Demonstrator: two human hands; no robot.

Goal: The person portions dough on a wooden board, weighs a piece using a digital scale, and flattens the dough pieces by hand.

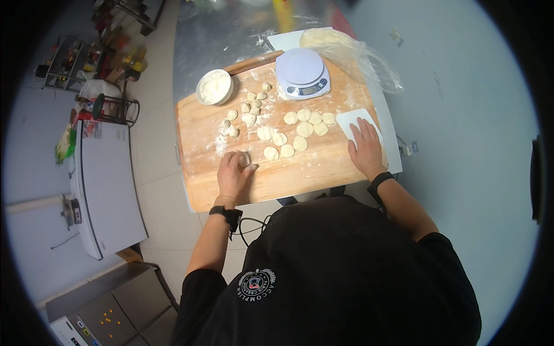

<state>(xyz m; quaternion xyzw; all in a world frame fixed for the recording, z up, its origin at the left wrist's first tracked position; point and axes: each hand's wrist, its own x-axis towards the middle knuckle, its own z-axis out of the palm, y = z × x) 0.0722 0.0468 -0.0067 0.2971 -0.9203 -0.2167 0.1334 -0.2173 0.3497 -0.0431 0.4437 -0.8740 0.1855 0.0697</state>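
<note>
My left hand (pixel 233 174) is near the front left of the wooden board (pixel 316 166), its fingers and thumb around a small dough piece (pixel 245 159). At the board's right side my right hand (pixel 367 147) lies flat, palm down, on a white sheet-like scraper (pixel 349 123); the hand hides part of it. Several flattened dough rounds (pixel 304 129) lie between my hands. Farther left are several uncut-looking small dough lumps (pixel 249 119) dusted with flour (pixel 221 145).
A white bowl of flour (pixel 215 88) stands at the board's back left, beside a wooden rolling pin (pixel 255 62). A digital kitchen scale (pixel 302 71) sits at the back. Behind it, a clear plastic bag (pixel 376 65) partly covers a large dough mass (pixel 324 38). A wall (pixel 454 108) borders the right.
</note>
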